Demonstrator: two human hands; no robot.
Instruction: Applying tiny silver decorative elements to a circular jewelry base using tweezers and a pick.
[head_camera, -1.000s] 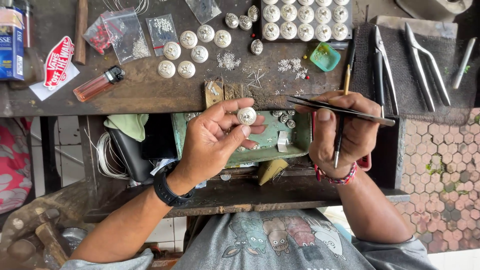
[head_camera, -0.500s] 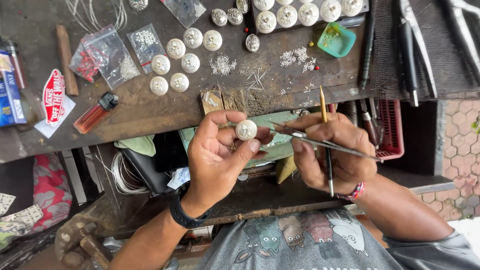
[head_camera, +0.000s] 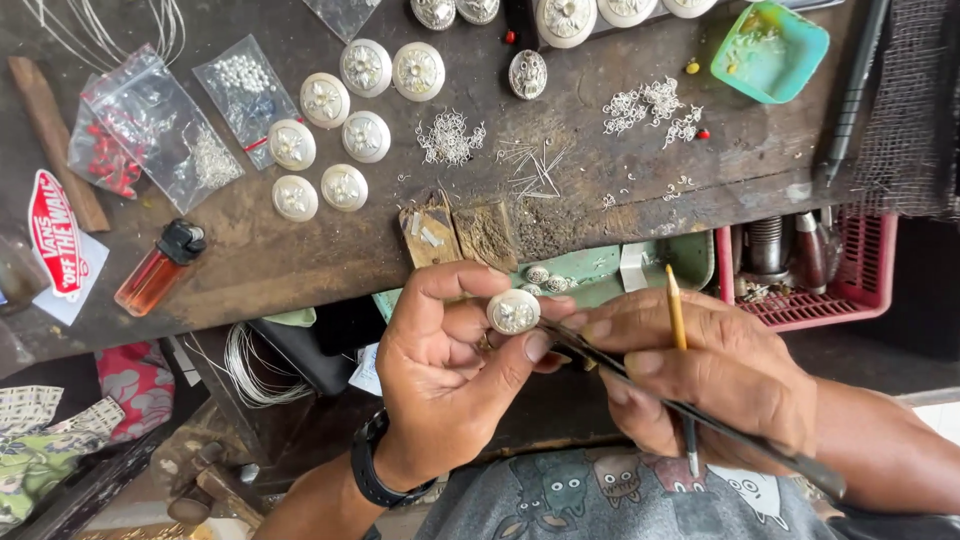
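Silver button (head_camera: 514, 311), pinched in the left hand (head_camera: 450, 380), had been met by tweezers (head_camera: 690, 410) gripped in the right hand (head_camera: 715, 375), brought closer.

This is a small workshop for making jewelry. The old dark wooden bench (head_camera: 300, 260) holds round silver pieces (head_camera: 325, 100), tiny wire bits (head_camera: 450, 137), bags of beads (head_camera: 160, 140) and a lighter (head_camera: 160, 268).

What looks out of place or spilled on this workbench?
Small silver wire pieces lie loose on the bench, not in the green tray. Nothing looks damaged. The left hand holds a round silver button; the right hand holds tweezers.
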